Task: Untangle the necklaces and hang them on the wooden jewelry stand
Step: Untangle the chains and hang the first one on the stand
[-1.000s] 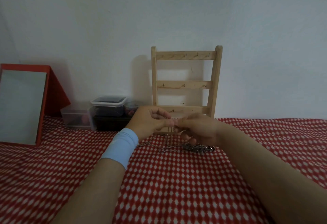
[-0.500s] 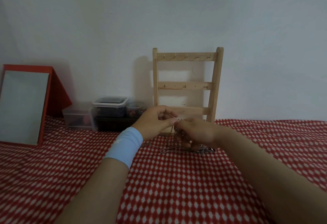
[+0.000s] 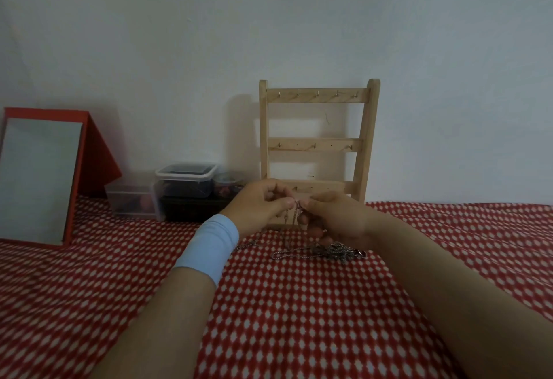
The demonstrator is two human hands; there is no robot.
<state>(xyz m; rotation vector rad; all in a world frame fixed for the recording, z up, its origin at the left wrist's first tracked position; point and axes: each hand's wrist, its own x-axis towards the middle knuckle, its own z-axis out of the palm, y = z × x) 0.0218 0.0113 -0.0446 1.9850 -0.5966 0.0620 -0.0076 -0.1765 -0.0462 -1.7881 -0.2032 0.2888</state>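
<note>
Best to ease the pinched chain up slowly, feeding slack out of the tangled necklaces lying on the checked cloth just below, never yanking. Pinching that strand with left hand and right hand, close together, wrists raised right in front of the wooden jewelry stand with bare hooks.

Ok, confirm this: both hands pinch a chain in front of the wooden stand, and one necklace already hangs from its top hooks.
Wrong on the necklace: in the head view the top hooks of the wooden stand are bare. The left hand and right hand do pinch a chain in front of it.
</note>
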